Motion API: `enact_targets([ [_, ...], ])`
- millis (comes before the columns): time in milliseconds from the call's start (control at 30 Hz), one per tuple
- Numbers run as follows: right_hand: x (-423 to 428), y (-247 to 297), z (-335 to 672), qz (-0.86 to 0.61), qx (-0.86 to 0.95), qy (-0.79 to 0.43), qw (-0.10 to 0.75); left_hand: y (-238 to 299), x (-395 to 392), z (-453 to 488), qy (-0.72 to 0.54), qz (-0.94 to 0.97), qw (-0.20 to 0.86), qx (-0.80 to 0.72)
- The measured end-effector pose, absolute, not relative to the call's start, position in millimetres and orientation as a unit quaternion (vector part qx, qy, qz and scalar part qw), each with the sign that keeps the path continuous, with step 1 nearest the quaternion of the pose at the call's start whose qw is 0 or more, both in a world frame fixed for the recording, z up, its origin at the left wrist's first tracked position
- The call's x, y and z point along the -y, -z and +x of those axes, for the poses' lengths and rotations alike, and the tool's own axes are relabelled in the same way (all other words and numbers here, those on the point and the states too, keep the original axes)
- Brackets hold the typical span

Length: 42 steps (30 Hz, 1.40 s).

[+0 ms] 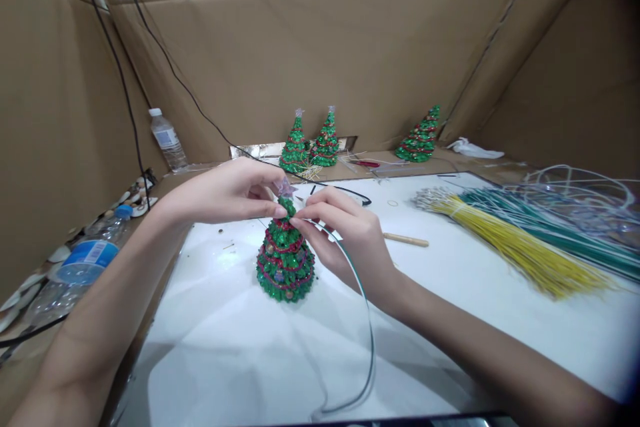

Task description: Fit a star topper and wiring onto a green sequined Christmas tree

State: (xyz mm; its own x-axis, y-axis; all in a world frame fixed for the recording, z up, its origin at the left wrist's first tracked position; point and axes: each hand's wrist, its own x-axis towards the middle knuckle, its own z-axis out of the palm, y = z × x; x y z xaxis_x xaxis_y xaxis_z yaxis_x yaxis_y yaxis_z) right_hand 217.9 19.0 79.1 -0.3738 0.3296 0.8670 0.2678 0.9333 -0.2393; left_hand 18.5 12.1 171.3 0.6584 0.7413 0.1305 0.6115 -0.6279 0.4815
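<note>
A small green Christmas tree (286, 257) with red garlands and coloured ornaments stands upright on the white work surface. At its top is a pale purple star (285, 188). My left hand (235, 190) pinches the tree just under the star, thumb in front, other fingers partly hidden behind. From the right, my right hand (353, 233) is closed at the same spot, its thumb and forefinger pinching a thin green-grey wire (369, 320) against the tree. This wire loops down over the white surface toward the front edge. Its end at the tree is too small to make out.
Three similar trees (295, 147) stand along the back. To the right lie yellow wires (525, 253), green wires (560, 223) and a wooden stick (407, 240). Plastic bottles (85, 263) lie at left; another bottle (167, 140) leans against the cardboard wall (300, 47). Black cables (175, 67) hang down.
</note>
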Motion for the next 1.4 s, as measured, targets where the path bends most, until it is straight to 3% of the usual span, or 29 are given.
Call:
enact_targets([
  [200, -16, -82, 225, -0.164, 0.829, -0.077, 0.529, -174, -9, 20, -0.154, 0.886, 0.196, -0.391],
  [700, -11, -83, 225, -0.132, 0.831, 0.012, 0.540, -177, -1, 25, -0.143, 0.904, 0.123, -0.383],
  [967, -12, -82, 226, -0.154, 0.836, -0.040, 0.525, -178, 3, 28, -0.141, 0.907, 0.111, -0.382],
  [1233, -9, -90, 232, -0.150, 0.808, -0.208, 0.530, -179, 4, 29, -0.134, 0.901, 0.135, -0.390],
  [1400, -12, -90, 233, -0.107, 0.822, -0.135, 0.543, -179, 4, 29, -0.140, 0.905, 0.134, -0.379],
])
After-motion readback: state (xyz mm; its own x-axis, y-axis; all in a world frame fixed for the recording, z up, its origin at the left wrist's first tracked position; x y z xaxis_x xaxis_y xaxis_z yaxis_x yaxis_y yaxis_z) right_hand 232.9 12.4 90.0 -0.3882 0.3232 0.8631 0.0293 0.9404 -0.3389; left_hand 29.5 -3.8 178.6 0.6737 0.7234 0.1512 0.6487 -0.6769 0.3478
